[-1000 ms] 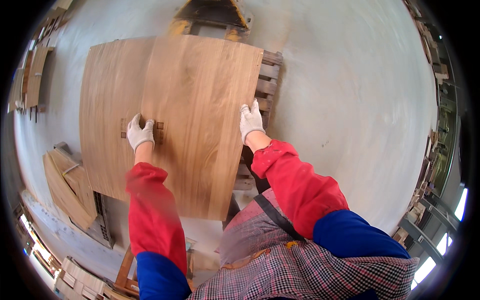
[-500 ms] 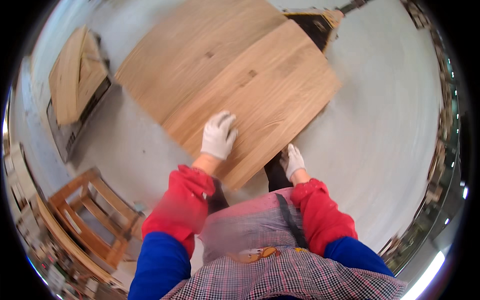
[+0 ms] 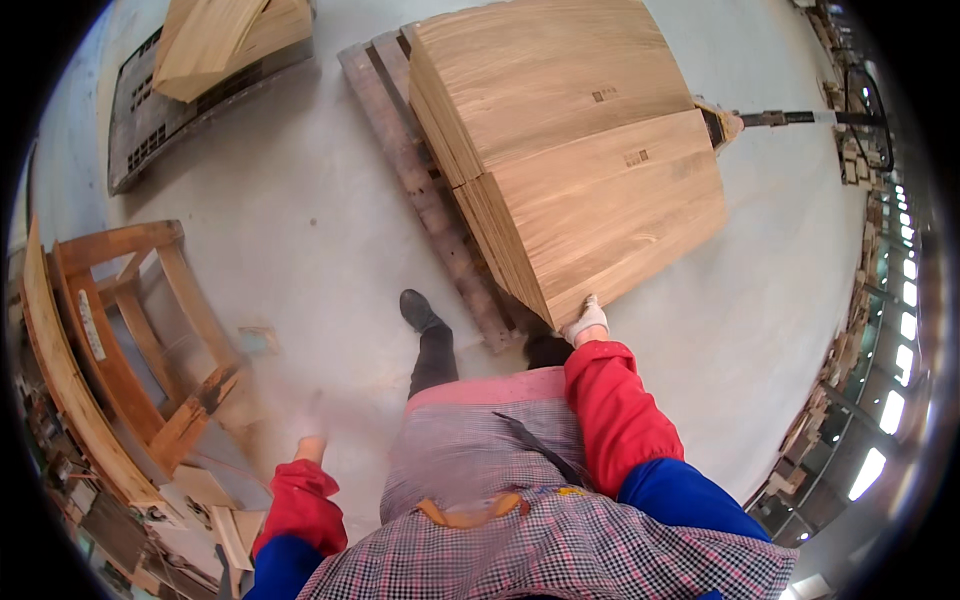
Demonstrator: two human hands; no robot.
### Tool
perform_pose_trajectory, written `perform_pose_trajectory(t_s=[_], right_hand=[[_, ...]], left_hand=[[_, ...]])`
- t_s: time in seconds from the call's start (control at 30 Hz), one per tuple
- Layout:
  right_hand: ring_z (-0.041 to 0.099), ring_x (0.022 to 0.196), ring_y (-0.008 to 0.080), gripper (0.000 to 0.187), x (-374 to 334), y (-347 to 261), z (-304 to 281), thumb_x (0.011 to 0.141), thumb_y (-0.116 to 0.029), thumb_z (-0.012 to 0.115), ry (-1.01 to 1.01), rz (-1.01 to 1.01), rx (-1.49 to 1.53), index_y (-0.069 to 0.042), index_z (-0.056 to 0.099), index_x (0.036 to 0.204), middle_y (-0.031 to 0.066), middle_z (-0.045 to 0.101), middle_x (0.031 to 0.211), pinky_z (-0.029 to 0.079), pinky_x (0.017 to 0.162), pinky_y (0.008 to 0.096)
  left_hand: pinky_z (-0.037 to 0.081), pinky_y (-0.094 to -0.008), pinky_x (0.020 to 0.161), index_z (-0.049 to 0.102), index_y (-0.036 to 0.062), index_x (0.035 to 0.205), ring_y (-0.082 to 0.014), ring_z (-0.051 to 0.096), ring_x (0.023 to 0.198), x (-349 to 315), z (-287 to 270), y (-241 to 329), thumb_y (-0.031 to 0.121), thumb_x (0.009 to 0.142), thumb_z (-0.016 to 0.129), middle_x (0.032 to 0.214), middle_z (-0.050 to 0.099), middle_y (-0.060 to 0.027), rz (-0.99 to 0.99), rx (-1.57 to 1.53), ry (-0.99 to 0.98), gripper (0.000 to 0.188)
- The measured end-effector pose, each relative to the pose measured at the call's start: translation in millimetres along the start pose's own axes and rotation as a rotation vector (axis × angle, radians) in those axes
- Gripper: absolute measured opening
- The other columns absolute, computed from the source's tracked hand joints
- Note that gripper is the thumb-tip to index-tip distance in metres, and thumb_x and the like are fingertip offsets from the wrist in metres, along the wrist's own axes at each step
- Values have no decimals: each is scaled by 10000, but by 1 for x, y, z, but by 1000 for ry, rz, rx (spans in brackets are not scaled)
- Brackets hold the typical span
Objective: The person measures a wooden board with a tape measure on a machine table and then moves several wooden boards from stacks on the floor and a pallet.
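Note:
Two side-by-side stacks of light wooden panels [image 3: 610, 200] lie on a worn wooden pallet [image 3: 425, 190] in front of me. My right hand [image 3: 588, 322], in a white glove, grips the near corner of the closer stack's top panel; some fingers are hidden at the edge. Off to the left, away from the stacks, my left hand [image 3: 314, 408] hangs low over the floor. It is so smeared by motion that its fingers cannot be made out, and nothing shows in it.
Left of me stands a brown wooden frame [image 3: 185, 290] beside a long curved-looking board [image 3: 70, 370]. A dark slotted pallet [image 3: 150, 130] at the far left carries more wooden panels [image 3: 225, 45]. A pallet truck handle [image 3: 790, 118] sticks out beyond the stacks at right.
My left hand has left the panel top and swung down to the left. My right hand stays at the near corner. The view has turned, showing the stacks' sides and the pallet.

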State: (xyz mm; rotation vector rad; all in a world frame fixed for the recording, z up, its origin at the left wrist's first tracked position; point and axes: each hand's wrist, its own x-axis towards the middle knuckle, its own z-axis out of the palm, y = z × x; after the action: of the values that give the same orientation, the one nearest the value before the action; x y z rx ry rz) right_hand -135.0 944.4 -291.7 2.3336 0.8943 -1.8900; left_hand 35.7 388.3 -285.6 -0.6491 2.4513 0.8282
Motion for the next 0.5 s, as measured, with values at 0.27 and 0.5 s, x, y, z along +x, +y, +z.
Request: perform_pose_trajectory(t_s=[0.27,0.5], right_hand=[[460,1134,301,451,7,-5,-11,901,-474,398,-56,-30,-165,-197,429,1255,34,485,1263,337,917,543],[445,524,320,393,80,-3,-97,870,-412,352,-212,372,-1187,-101,466,659,123,453,576,353,506,430]], left_hand=[[449,-294,828,597,4,1067,-186,591,938,-50,3,0,149,819,548,1005,637,-120,-215,-279,-207,291],[444,-286,848,591,-9,1052,-177,578,949,-39,-36,47,146,834,550,1014,623,-112,-172,-598,-75,270]])
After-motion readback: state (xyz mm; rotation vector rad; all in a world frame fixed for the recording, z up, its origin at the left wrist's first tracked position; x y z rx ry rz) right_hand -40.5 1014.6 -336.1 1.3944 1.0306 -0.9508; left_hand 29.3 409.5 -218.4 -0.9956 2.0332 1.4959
